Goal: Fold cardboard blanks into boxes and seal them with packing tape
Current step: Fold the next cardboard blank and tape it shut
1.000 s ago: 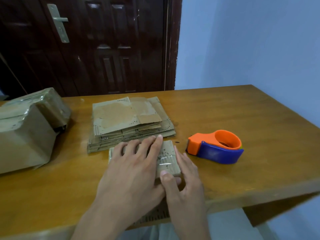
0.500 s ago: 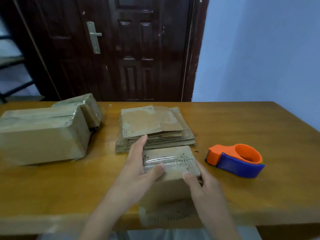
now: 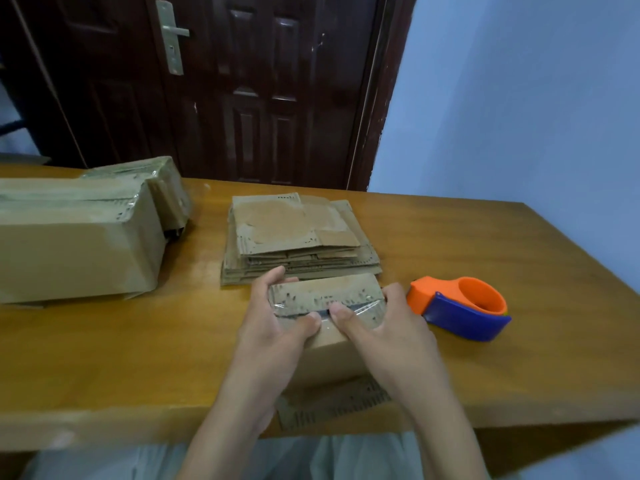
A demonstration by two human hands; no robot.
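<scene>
Nearest to us, at the front edge of the wooden table [image 3: 104, 358], we see a small cardboard box [image 3: 329, 351] gripped from both sides: the left hand [image 3: 273, 341] wraps its left end with the thumb pressed on top, the right hand [image 3: 388, 337] wraps the right end, thumb also on top, both thumbs on a clear tape strip [image 3: 349, 306] along the upper seam. We judge this end sealed and being smoothed; the flaps toward us look untaped and hang over the table edge, though they are partly hidden by the wrists. Just right of the box sits an orange-and-blue tape dispenser [image 3: 460, 310], untouched. Behind the box lies a stack of flat cardboard blanks [image 3: 294, 237], so plenty is left to fold. Far left, two finished taped boxes [image 3: 72, 237] sit side by side, the larger cut off by the frame. Behind is a dark door [image 3: 242, 88]. We cannot tell how many blanks the stack holds.
</scene>
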